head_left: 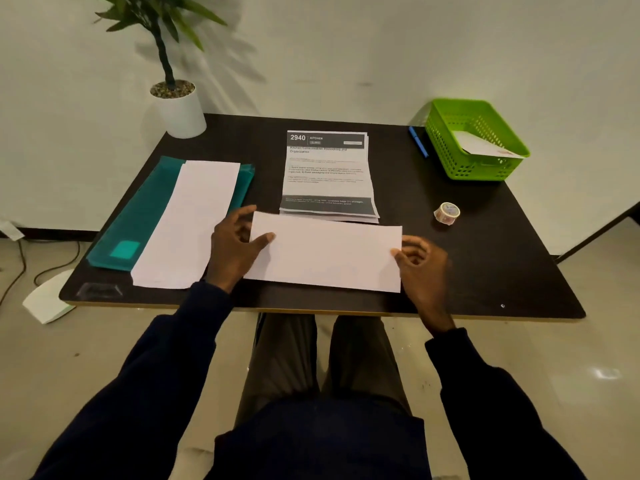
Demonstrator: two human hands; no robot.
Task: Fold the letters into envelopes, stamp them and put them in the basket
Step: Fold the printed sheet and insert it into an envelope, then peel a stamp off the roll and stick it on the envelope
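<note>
A folded white letter (325, 252) lies flat near the table's front edge. My left hand (235, 244) holds its left end, thumb on top and fingers curled at the edge. My right hand (420, 265) pinches its right end. Behind it lies a stack of printed letters (327, 174) headed "2940 KITCHEN". White envelopes (187, 223) lie in a pile on a teal folder (138, 216) at the left. A green basket (474, 140) at the back right holds a white envelope (485, 145). A roll of stamps (446, 213) sits to the right of the letters.
A potted plant in a white pot (180, 109) stands at the table's back left corner. A blue pen (418, 142) lies left of the basket. The dark table (485, 265) ends just before my knees. Cables and a white object (48, 299) lie on the floor at left.
</note>
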